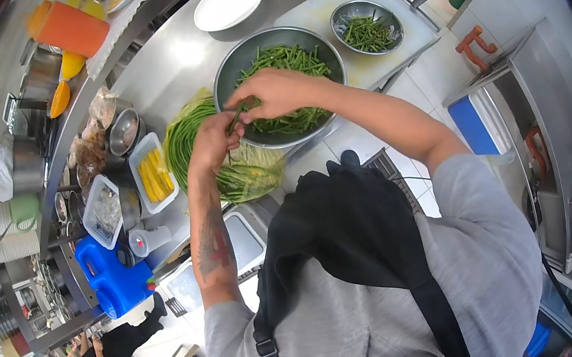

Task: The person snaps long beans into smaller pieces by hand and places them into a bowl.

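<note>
A large metal bowl (pixel 221 79) holds many short pieces of green bean (pixel 288 59). Over its near left rim, my left hand (pixel 211 143) is closed around a thin long bean (pixel 236 116). My right hand (pixel 275 95) reaches across the bowl, its fingers pinched on the same bean close to the left hand's fingertips. To the left, a thick coiled bunch of long beans (pixel 188 137) lies partly in a clear yellowish plastic bag (pixel 263 170). Beyond the bowl, a small metal bowl (pixel 336 27) contains short bean scraps (pixel 368 34).
The small bowl stands on a white cutting board (pixel 304 13). A white oval plate (pixel 228 5) lies at the back. Left are a basket of yellow strips (pixel 154 175), a white basket (pixel 103 213) and a blue jug (pixel 112 273). Another person (pixel 110 353) stands at the lower left.
</note>
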{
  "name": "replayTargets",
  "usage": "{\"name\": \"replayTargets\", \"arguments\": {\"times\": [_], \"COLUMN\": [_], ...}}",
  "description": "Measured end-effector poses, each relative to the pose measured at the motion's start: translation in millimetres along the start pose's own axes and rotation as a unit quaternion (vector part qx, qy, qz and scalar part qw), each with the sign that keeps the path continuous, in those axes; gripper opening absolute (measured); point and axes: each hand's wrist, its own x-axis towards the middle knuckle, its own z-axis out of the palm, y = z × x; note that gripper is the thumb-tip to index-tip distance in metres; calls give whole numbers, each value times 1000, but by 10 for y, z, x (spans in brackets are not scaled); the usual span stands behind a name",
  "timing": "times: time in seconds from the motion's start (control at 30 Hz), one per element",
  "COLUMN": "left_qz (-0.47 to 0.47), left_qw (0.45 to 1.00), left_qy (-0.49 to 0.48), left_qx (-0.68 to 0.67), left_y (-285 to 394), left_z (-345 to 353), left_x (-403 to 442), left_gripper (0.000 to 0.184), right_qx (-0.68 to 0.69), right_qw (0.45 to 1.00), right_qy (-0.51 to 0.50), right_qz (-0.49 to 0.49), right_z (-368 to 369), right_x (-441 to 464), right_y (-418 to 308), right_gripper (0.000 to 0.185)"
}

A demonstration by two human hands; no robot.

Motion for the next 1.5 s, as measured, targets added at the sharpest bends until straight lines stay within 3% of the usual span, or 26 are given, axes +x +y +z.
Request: {"name": "replayTargets", "arguments": {"times": [0.07, 0.13, 0.3, 0.37, 0.43, 0.47, 0.53, 0.6, 0.63, 0.7, 0.73, 0.8, 0.83, 0.9, 0.97, 1.03, 1.13, 1.23, 1.3, 1.37, 1.4, 1.43, 1.5], "left_qz": [5, 46, 80, 89, 157, 160, 134, 154, 171, 221, 269, 349, 335, 323, 413, 350, 311, 164, 180, 157, 130, 191, 175], "left_qw": [997, 994, 983, 973, 850, 850, 868, 886, 904, 914, 918, 896, 903, 910, 750, 884, 917, 913, 867, 829, 790, 766, 765], "left_qy": [-50, 23, 36, 61, 209, 208, 233, 219, 207, 195, 182, 141, 119, 92, 275, 144, 189, 327, 409, 448, 475, 478, 496], "left_qx": [-65, 98, 164, 204, 457, 457, 418, 378, 333, 279, 226, 235, 239, 243, 437, 274, 161, 182, 221, 296, 366, 384, 372], "left_y": [-26, -29, -135, -158, -200, -171, -85, 122, 221, 403, 524, 979, 1142, 1223, 1133, 1089, 426, -249, -733, -774, -749, -740, -665], "left_z": [29, 122, 104, 157, 228, 248, 305, 312, 341, 460, 537, 943, 1142, 1382, 1573, 1546, 1093, 479, 8, -186, -158, -131, -102], "left_x": [-5, -71, -8, 67, 143, 125, -51, -204, -247, -160, -89, 35, 240, 582, 942, 740, 679, 343, 126, -108, -244, -313, -346], "left_gripper": [28, 28, 28, 28, 27, 27, 25, 25, 25, 26, 27, 31, 34, 40, 58, 69, 59, 41, 37, 37, 37, 35, 34], "right_qx": [66, 73, 116, -120, -161, -202, -218, -38, -40, -5, -7, -19, -21, 136, 110, 99, 201, 263, 277, 265, 270, 276, 263], "right_qw": [975, 978, 985, 988, 984, 977, 952, 986, 986, 984, 984, 953, 952, 932, 931, 920, 866, 826, 813, 798, 802, 809, 835], "right_qy": [-186, -164, -116, -82, -57, -32, -163, -100, -100, 38, 38, 49, 50, 75, 100, 136, 155, 145, 121, 14, 1, 17, 40], "right_qz": [103, 107, 61, 53, 57, 59, 140, 130, 130, 173, 173, 298, 300, 329, 334, 355, 431, 478, 497, 540, 533, 519, 482], "right_z": [-165, -192, -122, 113, 328, 399, 342, -1, -134, -399, -563, -925, -982, -1009, -1028, -1046, -1014, -971, -1009, -1049, -1024, -992, -980], "right_x": [89, 76, -1, -44, -21, -12, 102, 57, 36, -19, -102, -328, -497, -842, -1194, -1567, -2164, -2653, -2786, -2783, -2746, -2689, -2435], "right_y": [-60, 72, -55, -158, -95, -10, 427, 494, 562, 697, 735, 750, 794, 862, 761, 686, 595, 523, 509, 511, 550, 592, 628], "right_gripper": [20, 22, 18, 12, 11, 10, 24, 29, 29, 33, 33, 30, 30, 30, 32, 28, 25, 23, 22, 26, 26, 29, 29]}}
